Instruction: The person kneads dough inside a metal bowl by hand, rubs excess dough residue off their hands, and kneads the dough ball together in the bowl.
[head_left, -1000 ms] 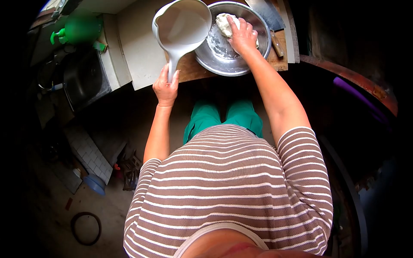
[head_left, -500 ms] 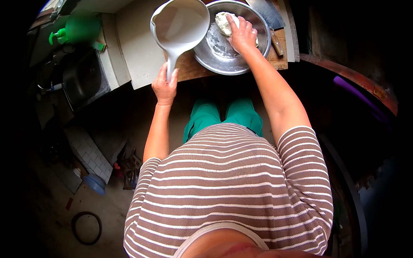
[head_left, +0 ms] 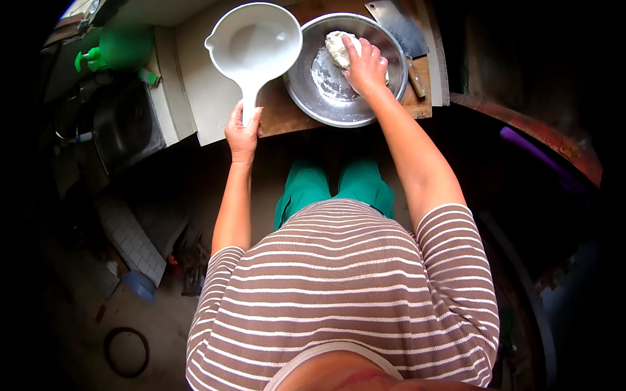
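Observation:
My left hand [head_left: 243,133] is closed round the handle of a white plastic water scoop [head_left: 255,44]. The scoop is held left of a steel bowl [head_left: 332,117], its rim close beside or overlapping the bowl's edge. A lump of white dough [head_left: 340,49] lies inside the bowl, with loose flour or dough bits spread over the bottom. My right hand [head_left: 366,67] rests on the dough, fingers curved over its right side. What lies beneath the palm is hidden.
Under the bowl is a wooden board [head_left: 287,117] on a pale counter [head_left: 195,72]. A cleaver [head_left: 399,29] lies right of the bowl, its wooden handle [head_left: 415,79] or another knife's nearer me. At the left are a dark sink [head_left: 127,120] and a green pump bottle [head_left: 92,60].
The scoop has moved left, away from over the bowl's edge, and looks more level. My right hand stays on the dough. The whole view has shifted slightly.

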A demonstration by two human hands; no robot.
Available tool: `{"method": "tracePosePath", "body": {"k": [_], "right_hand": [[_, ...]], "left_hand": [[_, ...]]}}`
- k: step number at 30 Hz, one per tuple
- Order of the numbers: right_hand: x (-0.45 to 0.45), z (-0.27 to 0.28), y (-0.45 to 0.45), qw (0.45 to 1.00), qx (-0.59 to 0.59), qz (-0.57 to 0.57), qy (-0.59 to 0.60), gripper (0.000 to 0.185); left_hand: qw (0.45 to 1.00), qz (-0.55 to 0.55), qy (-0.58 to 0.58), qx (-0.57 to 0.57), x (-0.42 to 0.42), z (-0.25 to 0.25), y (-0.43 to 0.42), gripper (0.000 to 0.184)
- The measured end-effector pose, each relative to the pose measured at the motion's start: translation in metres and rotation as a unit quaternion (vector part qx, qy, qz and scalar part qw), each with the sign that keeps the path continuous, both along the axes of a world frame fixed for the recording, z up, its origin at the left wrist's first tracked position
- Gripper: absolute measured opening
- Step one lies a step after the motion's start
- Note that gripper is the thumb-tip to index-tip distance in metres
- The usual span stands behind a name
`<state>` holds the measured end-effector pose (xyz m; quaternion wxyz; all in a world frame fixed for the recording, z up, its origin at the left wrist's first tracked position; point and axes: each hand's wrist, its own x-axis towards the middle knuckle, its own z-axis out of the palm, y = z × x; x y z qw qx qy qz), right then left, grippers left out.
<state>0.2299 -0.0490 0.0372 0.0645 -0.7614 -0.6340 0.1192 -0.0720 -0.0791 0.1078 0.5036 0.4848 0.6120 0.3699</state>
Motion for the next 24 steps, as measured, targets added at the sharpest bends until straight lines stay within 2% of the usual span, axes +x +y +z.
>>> {"method": "tracePosePath", "body": {"k": [3,11,15,17,18,19,20,21,22,23,24], "right_hand": [[0.000,-0.001,0.001,1.000,-0.015,0.001,0.001,0.090],[-0.001,0.008,0.000,1.000,-0.011,0.001,0.014,0.096],[-0.001,0.005,0.001,1.000,-0.006,0.004,-0.008,0.099],[0.005,0.003,0.005,1.000,-0.010,0.007,0.006,0.100],[0.009,0.004,0.007,1.000,-0.012,0.008,0.021,0.101],[0.012,0.011,0.011,0.999,-0.031,-0.012,0.043,0.102],[0.018,0.020,0.014,0.988,-0.050,-0.035,0.144,0.101],[0.026,0.010,0.014,0.969,-0.014,-0.032,0.244,0.101],[0.031,0.001,0.012,0.940,0.021,-0.031,0.340,0.100],[0.034,-0.008,0.008,0.901,-0.002,-0.035,0.432,0.098],[0.031,-0.019,0.004,0.901,-0.006,-0.036,0.433,0.098]], "left_hand": [[0.994,0.029,-0.096,-0.049,-0.002,-0.003,0.020,0.032],[0.983,0.021,-0.161,-0.084,-0.010,-0.042,0.068,0.029],[0.983,0.009,-0.158,-0.095,-0.009,-0.054,0.079,0.031],[0.998,-0.046,-0.035,-0.035,-0.015,-0.064,0.084,0.036],[0.998,-0.045,-0.035,-0.036,-0.011,-0.054,0.082,0.036],[0.962,-0.040,0.233,0.139,0.000,-0.034,0.077,0.040],[0.826,-0.032,0.477,0.300,0.008,-0.022,0.072,0.044],[0.851,-0.058,0.427,0.301,0.010,-0.020,0.068,0.050],[0.852,-0.059,0.427,0.298,0.018,-0.024,0.063,0.050],[0.878,-0.082,0.361,0.303,0.030,-0.030,0.056,0.050],[0.900,-0.104,0.293,0.306,0.041,-0.037,0.049,0.050]]}}
